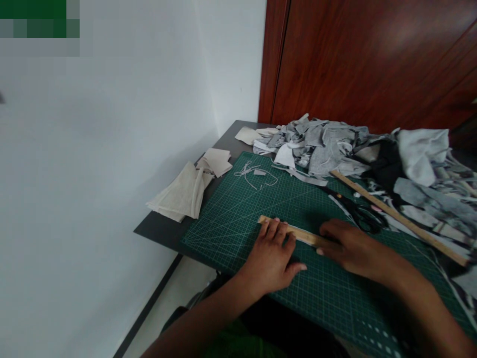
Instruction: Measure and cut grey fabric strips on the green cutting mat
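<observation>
Head view. Short wooden ruler (303, 235) lies on the green mat (223, 209), inward of the mat's near edge, toward its left end. Left hand (270, 258) is unclenched: fingers spread over the ruler's left part, thumb out to the side. Reads as a weight to stop the ruler sliding, not a grip. Right hand (350, 246) grasps the other end, index on the far side, thumb on the near. Probably steers the angle while the left pins. Thin pale edging shows along the ruler; whether cloth lies under it, cannot tell.

Around: black scissors (350, 206) sit just beyond the right hand, handles toward it. Handy, but a likely snag if that hand swings outward. Longer wooden strip (395, 214) slants across the mat's right side, among offcuts. Grey and white scrap heap (331, 144) spills over the mat's far edge and takes working room there. Loose string (244, 171) and a small pale tag (259, 172) rest near the far-left corner, apart from the ruler. Cream cloth (182, 191) lies by the table's (160, 231) left edge, off the mat, out of the hands' way.
</observation>
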The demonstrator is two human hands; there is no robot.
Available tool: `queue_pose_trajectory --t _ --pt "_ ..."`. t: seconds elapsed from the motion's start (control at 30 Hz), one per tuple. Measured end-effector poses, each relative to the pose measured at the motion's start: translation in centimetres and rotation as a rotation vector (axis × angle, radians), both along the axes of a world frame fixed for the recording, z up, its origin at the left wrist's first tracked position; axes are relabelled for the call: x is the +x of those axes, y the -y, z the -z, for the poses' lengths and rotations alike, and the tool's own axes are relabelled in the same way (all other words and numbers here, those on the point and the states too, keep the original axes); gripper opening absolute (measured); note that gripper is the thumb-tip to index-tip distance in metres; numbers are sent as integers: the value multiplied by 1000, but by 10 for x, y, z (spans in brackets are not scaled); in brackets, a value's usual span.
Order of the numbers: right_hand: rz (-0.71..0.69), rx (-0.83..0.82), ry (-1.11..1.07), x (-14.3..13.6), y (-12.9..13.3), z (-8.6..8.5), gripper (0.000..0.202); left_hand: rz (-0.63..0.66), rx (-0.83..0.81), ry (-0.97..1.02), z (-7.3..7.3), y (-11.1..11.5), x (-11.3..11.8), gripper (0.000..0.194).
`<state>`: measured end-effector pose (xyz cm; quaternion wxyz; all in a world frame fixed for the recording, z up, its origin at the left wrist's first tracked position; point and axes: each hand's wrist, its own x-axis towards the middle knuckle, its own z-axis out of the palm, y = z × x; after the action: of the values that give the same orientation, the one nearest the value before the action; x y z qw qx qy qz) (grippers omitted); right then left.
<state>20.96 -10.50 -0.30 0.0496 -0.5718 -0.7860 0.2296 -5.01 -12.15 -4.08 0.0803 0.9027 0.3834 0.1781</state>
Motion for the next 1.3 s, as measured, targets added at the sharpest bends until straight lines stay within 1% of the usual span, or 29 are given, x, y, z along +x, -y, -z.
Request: queue_pose_trajectory --t 0.07,0.17,0.27,0.37,0.47,0.53,0.77,0.97,1.13,1.3 --pt "-36 47 -19 -4 -1 2 12 5 -5 5 1 0 0 65" --pt "-75 64 -30 -8 -1 5 8 7 -5 17 1 -2 0 63" --pt "-72 50 -37 -8 -1 3 7 17 -17 44 -2 -5 -1 51" --pt "-56 0 -42 -5 0 -2 6 14 -65 108 -4 -10 -2 40" --pt "-21 -56 -29 1 0 -9 7 -16 -104 169 -4 -14 -1 42" --pt "-1 -86 -27 5 1 -13 8 -22 -103 172 -4 -16 -1 42" --pt "15 -114 -5 9 3 -20 7 -3 -32 82 0 -16 1 42" --pt "1 -119 -4 5 5 -26 8 -10 -36 52 1 -18 0 42" --pt "38 -140 -10 4 5 -26 10 -11 -35 47 -1 -17 1 42" --pt "35 -142 -39 6 4 -22 9 -7 -30 46 -1 -17 1 42"
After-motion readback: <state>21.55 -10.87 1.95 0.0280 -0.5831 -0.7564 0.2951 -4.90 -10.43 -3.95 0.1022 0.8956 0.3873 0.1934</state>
